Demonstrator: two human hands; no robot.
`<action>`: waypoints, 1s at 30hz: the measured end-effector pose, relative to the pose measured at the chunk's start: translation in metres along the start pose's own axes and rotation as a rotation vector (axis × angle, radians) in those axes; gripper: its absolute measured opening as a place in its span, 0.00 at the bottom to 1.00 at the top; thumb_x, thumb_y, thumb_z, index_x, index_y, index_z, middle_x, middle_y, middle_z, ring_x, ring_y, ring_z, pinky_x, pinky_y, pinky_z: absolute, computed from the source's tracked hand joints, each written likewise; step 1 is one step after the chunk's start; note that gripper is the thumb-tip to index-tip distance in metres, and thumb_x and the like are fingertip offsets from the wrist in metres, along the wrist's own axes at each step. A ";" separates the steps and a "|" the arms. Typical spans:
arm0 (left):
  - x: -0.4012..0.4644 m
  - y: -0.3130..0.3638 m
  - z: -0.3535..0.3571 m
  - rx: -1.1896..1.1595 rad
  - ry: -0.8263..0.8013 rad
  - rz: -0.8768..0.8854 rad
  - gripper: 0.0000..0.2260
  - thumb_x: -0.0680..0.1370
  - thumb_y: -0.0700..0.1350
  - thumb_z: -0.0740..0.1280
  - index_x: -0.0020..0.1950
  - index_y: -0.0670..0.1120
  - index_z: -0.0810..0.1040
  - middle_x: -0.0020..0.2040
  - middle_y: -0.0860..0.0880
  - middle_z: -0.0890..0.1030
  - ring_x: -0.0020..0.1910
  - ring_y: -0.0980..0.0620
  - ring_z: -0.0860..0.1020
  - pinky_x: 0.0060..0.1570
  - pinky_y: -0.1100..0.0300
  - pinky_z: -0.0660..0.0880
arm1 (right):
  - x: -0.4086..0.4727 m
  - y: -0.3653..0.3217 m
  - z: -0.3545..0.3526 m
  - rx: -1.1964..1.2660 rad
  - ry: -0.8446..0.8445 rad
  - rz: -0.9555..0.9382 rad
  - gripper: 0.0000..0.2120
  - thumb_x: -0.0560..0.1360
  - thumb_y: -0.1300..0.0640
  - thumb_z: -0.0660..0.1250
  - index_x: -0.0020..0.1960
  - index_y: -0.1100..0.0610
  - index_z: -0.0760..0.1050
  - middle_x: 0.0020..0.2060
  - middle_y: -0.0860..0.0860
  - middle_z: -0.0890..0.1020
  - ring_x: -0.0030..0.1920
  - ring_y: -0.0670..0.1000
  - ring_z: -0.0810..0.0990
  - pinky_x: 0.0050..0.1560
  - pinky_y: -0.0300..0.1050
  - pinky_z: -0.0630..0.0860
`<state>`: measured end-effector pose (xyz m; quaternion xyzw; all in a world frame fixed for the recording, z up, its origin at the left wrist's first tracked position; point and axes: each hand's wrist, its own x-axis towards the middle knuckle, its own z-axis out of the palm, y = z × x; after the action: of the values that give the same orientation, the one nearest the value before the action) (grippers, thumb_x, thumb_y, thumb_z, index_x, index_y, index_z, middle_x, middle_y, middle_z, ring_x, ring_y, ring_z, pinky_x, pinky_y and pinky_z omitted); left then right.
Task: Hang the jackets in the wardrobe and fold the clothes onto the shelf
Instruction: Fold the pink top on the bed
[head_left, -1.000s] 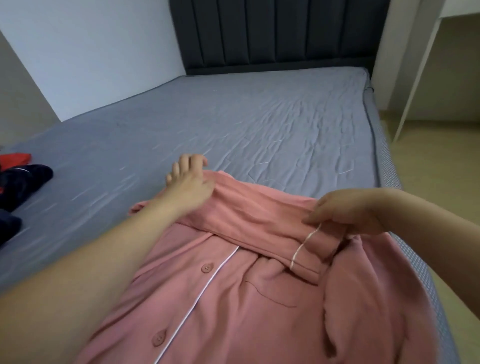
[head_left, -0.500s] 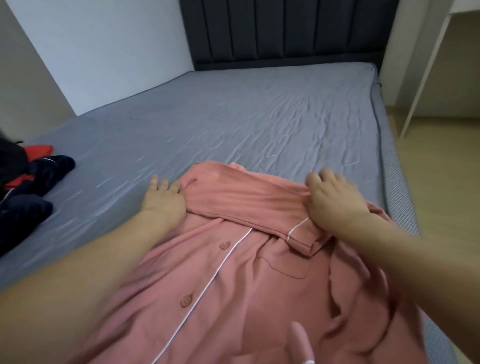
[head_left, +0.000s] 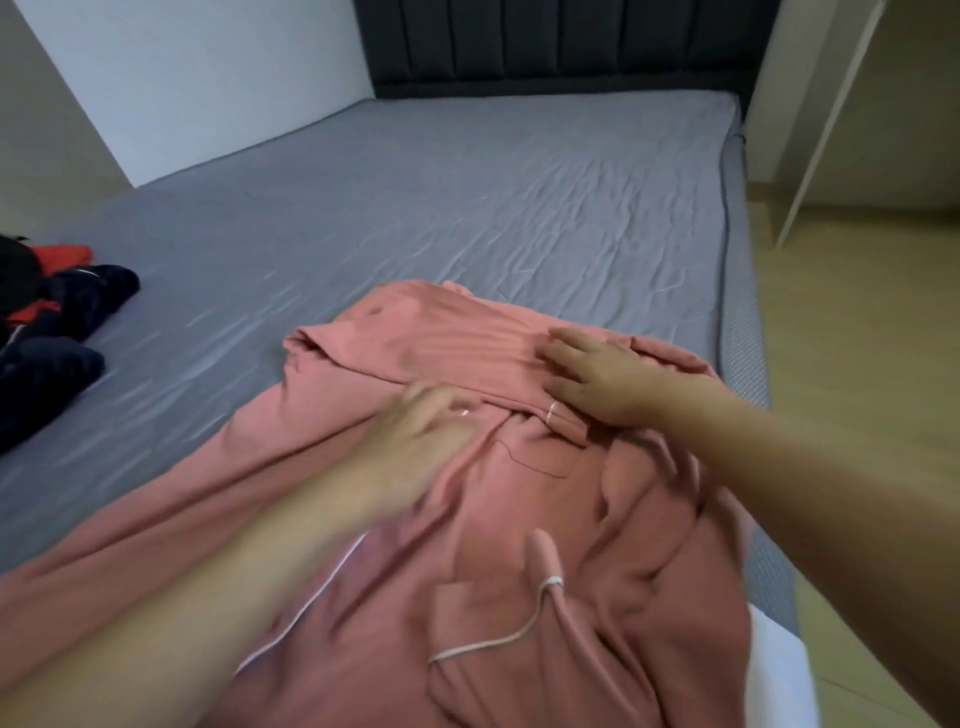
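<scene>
- I am flattening the pink pajama top (head_left: 519, 519), lying on the near right of the bed (head_left: 467, 208).
- My right hand (head_left: 597, 379) is pressing the folded sleeve (head_left: 441, 343), grip wide, fingers straight.
- My left hand (head_left: 421, 447), blurred, is resting flat beside it; I should be smoothing outward before folding.

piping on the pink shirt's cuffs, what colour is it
White piping on the pink shirt, in the head view.

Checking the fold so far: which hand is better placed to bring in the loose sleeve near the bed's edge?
Probably the right hand: it rests flat on the pink shirt on that side. The left hand lies mid-shirt.
</scene>
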<state>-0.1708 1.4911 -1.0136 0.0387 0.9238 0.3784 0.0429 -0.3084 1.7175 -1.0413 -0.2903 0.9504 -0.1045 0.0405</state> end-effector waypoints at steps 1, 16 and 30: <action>-0.023 0.018 0.003 -0.123 -0.206 0.083 0.17 0.72 0.61 0.67 0.61 0.64 0.76 0.64 0.63 0.71 0.67 0.63 0.67 0.62 0.74 0.63 | -0.010 0.003 -0.005 0.063 0.053 -0.050 0.26 0.79 0.48 0.62 0.75 0.49 0.62 0.76 0.51 0.60 0.75 0.51 0.60 0.74 0.48 0.54; 0.074 0.001 -0.096 -0.137 0.741 -0.484 0.06 0.77 0.41 0.67 0.51 0.41 0.74 0.46 0.41 0.78 0.35 0.45 0.76 0.28 0.63 0.73 | -0.043 0.013 -0.043 0.765 -0.352 0.075 0.36 0.58 0.24 0.67 0.56 0.46 0.80 0.55 0.36 0.80 0.59 0.38 0.76 0.72 0.45 0.61; 0.130 0.012 -0.120 0.407 0.770 -0.330 0.12 0.80 0.43 0.58 0.61 0.43 0.75 0.59 0.36 0.78 0.58 0.35 0.75 0.55 0.49 0.72 | -0.033 0.108 -0.088 1.115 -0.472 0.336 0.31 0.66 0.40 0.71 0.56 0.66 0.79 0.42 0.62 0.84 0.34 0.56 0.84 0.30 0.44 0.79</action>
<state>-0.3129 1.4302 -0.9264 -0.2442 0.9219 0.1642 -0.2521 -0.3519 1.8386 -0.9790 -0.0873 0.7511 -0.5098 0.4103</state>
